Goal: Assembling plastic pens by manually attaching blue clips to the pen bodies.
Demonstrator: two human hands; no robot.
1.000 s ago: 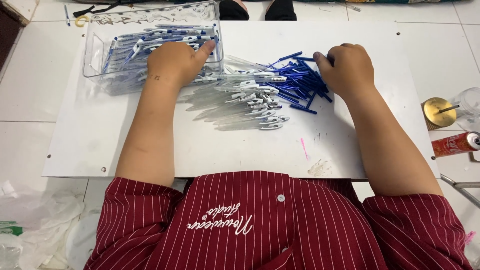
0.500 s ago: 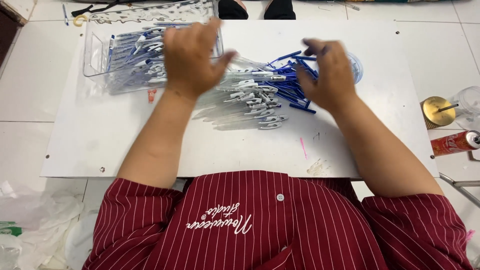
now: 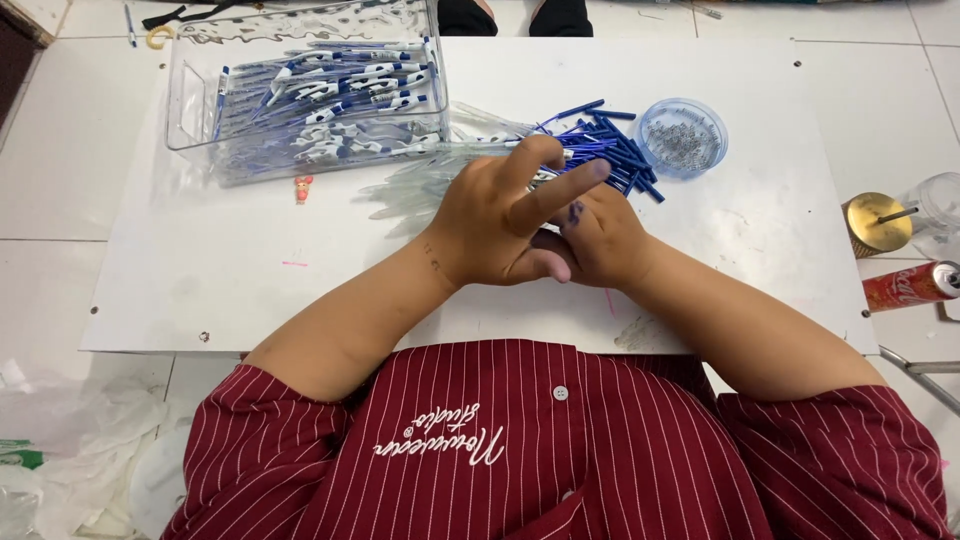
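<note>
Bringing both hands together at the middle of the white board, so I'm reading this as the fitting-parts-together step.

I'm curling my left hand (image 3: 500, 225) over my right hand (image 3: 600, 240), two left fingers sticking out loose; honestly can't tell what either is pinching, it's all hidden. The blue tubes (image 3: 605, 150) and clear pen barrels (image 3: 425, 185) are lying just behind my hands, the clear tray (image 3: 190, 95) sitting at the far left corner. Next move probably needs careful lining up.

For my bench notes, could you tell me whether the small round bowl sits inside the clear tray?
No, the round bowl stands on the white board, apart from the clear tray.
</note>
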